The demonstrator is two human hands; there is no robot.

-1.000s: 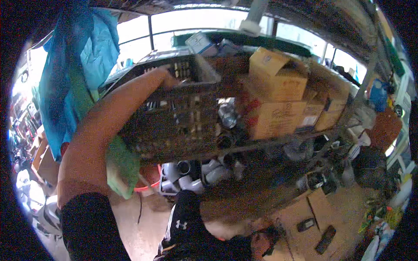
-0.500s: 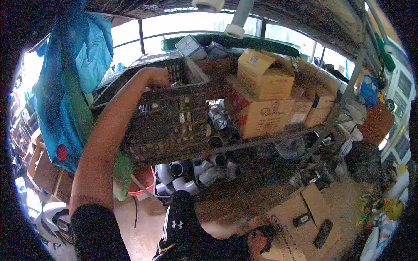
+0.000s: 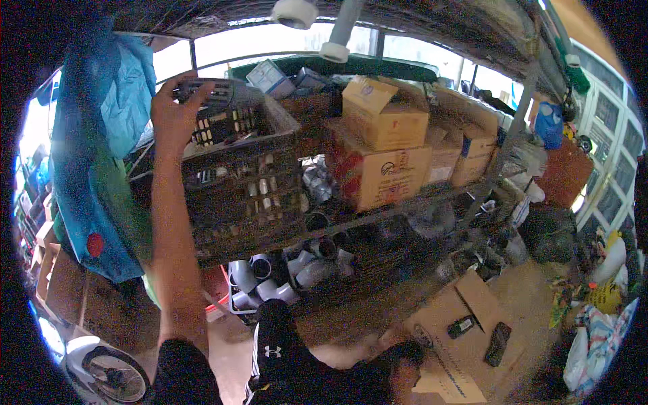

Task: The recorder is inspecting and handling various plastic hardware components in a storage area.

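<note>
The left hand (image 3: 174, 111) is raised overhead, fingers spread and curled over the upper rear rim of a dark plastic crate (image 3: 246, 179), gripping it at its far left corner. The crate sits on the metal shelf (image 3: 378, 219), extending to the right of and below the hand, and holds small fittings visible through its lattice wall. Cardboard boxes (image 3: 381, 145) stand just right of the crate. Grey pipe elbows (image 3: 283, 277) lie below it. The right hand cannot be located; its state cannot be determined.
</note>
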